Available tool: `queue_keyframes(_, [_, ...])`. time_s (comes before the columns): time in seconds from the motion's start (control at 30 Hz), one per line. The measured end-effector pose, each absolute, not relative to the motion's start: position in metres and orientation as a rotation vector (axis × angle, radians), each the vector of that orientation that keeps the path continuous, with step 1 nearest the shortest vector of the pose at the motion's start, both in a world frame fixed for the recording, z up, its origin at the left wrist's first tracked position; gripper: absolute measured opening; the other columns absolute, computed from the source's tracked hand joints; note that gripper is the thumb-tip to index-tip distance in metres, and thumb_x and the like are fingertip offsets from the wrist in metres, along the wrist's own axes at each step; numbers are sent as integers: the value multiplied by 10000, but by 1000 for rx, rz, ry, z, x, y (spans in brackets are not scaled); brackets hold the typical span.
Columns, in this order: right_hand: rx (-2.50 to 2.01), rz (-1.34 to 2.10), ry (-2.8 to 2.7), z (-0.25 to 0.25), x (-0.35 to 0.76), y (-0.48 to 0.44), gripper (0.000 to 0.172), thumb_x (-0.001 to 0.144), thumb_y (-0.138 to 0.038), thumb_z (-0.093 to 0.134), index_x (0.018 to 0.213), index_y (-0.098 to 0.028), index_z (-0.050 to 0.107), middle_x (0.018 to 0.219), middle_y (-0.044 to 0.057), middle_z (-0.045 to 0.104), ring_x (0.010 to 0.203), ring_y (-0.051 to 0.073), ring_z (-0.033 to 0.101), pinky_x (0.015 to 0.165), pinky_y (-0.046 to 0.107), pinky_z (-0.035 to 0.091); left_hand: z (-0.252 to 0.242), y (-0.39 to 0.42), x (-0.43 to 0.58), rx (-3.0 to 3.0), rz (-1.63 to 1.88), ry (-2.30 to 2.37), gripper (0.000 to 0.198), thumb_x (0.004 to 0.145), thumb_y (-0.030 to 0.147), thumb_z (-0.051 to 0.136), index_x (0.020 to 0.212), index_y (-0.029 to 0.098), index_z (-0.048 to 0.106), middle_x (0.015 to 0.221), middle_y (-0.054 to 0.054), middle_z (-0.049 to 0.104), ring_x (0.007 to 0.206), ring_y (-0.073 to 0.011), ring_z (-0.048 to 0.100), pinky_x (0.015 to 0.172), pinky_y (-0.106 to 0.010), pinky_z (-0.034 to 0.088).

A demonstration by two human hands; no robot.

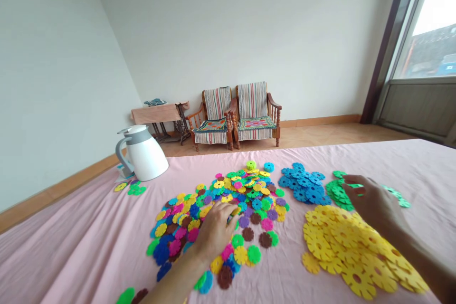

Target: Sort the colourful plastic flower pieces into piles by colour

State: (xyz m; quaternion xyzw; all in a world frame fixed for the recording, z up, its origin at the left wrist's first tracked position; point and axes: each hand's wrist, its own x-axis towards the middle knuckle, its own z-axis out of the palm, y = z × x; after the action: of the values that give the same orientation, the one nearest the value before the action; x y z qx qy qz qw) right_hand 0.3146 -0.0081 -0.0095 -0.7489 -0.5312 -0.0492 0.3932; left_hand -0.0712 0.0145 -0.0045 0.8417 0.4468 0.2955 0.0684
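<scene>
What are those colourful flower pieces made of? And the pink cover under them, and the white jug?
The flower pieces are probably plastic: thin, stiff discs in bright, even colours with a slight sheen. The pink cover looks like woven cloth, matte, with soft wrinkles and folds. The white jug is smooth and glossy, so plastic or coated metal; the look leaves that open.
</scene>
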Motion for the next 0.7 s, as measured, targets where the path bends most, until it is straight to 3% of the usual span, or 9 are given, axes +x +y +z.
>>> queue_keyframes(0.13, [-1747, -88, -1496, -4, 281, -13, 322, 827, -399, 421, 953, -182, 623, 939, 92, 653, 627, 172, 628, 598, 299, 459, -1, 17, -74, 2372, 1022, 1400, 170, 843, 174, 485, 854, 194, 654, 841, -39, 684, 792, -174, 631, 729, -291, 489])
queue_keyframes(0.27, [-1531, 50, -1695, 6, 233, -26, 244, 871, -327, 423, 939, -208, 625, 893, 66, 650, 672, 177, 620, 629, 305, 479, 4, 12, -70, 1982, 1036, 1290, 133, 826, 258, 532, 747, 163, 580, 638, 4, 603, 600, -137, 596, 570, -230, 464])
queue_keyframes(0.5, [-1233, 505, -1937, 23, 152, -60, 117, 862, -279, 498, 832, -295, 610, 769, -32, 659, 685, 167, 620, 634, 268, 489, 14, -19, -49, 1694, 854, 947, 204, 829, 342, 590, 801, 140, 579, 655, -18, 645, 622, -138, 627, 610, -231, 495])
queue_keyframes(0.7, [-1310, 418, -1931, 19, 161, -50, 214, 862, -257, 465, 691, -216, 587, 663, -21, 615, 618, 132, 569, 575, 231, 432, 13, -16, -56, 2024, 851, 1061, 234, 886, 348, 506, 825, 166, 640, 729, -33, 664, 686, -151, 632, 662, -245, 492])
